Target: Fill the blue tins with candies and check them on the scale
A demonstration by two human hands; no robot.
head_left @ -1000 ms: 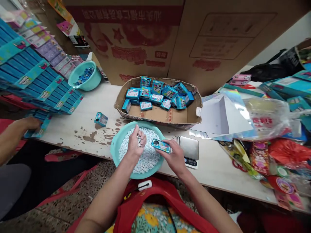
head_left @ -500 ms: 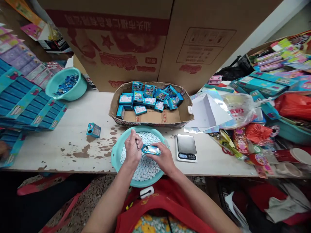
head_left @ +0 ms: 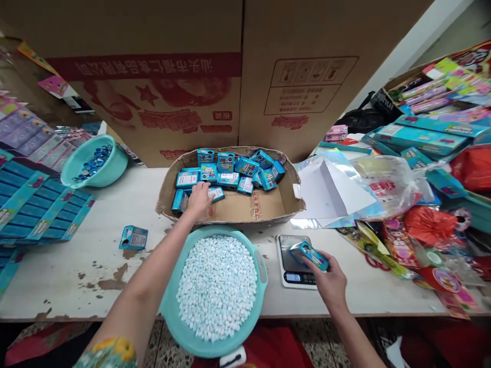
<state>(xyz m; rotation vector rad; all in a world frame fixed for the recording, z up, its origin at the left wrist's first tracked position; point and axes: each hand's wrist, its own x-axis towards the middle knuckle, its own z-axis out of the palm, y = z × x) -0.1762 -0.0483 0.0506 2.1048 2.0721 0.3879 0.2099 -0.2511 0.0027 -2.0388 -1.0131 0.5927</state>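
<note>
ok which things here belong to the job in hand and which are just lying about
In the job, apparently:
blue box in right hand
scale
basin of white pellets
cardboard tray of blue boxes

Likely just lying about:
white sheet
clear plastic bag
pink boxes

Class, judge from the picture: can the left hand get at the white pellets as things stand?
Probably yes: the left hand is at the cardboard tray, just beyond the teal basin, and nothing covers the white pellets.
</note>
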